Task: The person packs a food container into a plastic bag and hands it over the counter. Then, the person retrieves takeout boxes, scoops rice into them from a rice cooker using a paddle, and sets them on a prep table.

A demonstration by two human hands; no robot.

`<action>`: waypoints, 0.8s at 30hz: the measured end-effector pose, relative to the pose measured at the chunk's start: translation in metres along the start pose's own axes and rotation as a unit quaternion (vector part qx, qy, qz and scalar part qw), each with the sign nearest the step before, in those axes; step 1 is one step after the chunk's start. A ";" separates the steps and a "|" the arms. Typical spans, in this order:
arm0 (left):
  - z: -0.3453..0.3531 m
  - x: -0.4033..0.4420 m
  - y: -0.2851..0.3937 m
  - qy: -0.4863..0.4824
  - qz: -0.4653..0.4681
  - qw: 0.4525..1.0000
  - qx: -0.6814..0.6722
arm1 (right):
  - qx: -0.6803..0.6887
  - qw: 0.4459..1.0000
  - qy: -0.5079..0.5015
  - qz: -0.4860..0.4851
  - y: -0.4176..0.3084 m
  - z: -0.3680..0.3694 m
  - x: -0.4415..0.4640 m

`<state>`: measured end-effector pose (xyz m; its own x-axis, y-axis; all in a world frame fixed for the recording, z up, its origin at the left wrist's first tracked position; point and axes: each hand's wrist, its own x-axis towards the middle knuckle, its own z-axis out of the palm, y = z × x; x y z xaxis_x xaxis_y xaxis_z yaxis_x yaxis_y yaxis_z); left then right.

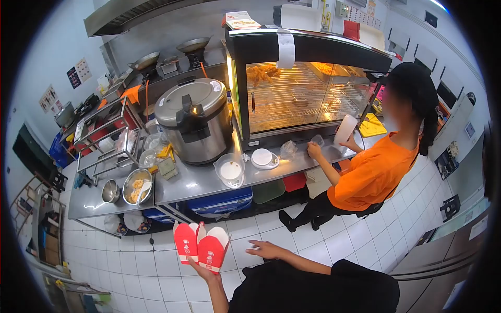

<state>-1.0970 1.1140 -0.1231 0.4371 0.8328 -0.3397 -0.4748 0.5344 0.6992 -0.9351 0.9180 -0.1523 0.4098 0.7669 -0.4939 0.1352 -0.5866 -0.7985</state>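
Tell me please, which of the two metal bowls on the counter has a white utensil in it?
The larger bowl, nearer to the big lidded cooker: its white utensil rests on food; the smaller bowl shows none.

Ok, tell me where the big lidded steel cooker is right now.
In the head view, the big lidded steel cooker stands left of centre on the steel counter, just left of the glass-fronted cabinet.
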 end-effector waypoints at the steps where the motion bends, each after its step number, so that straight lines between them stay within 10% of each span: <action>1: -0.011 0.002 0.001 0.004 -0.002 1.000 0.008 | -0.095 0.995 0.018 0.030 0.022 -0.001 0.001; 10: -0.047 -0.002 0.013 0.045 -0.025 0.997 0.048 | -0.137 0.969 0.084 0.186 0.237 0.011 -0.010; 16: -0.035 -0.011 0.015 0.042 -0.041 0.996 0.061 | -0.094 0.944 0.074 0.308 0.270 0.030 -0.035; 24: -0.097 -0.009 0.009 0.036 -0.057 0.994 0.089 | 0.024 0.953 0.176 0.244 0.266 0.056 -0.049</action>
<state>-1.1800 1.1252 -0.1747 0.4212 0.7795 -0.4636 -0.2794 0.5978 0.7514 -0.9697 0.7384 -0.3598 0.6924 0.2659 -0.6707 -0.1864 -0.8321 -0.5224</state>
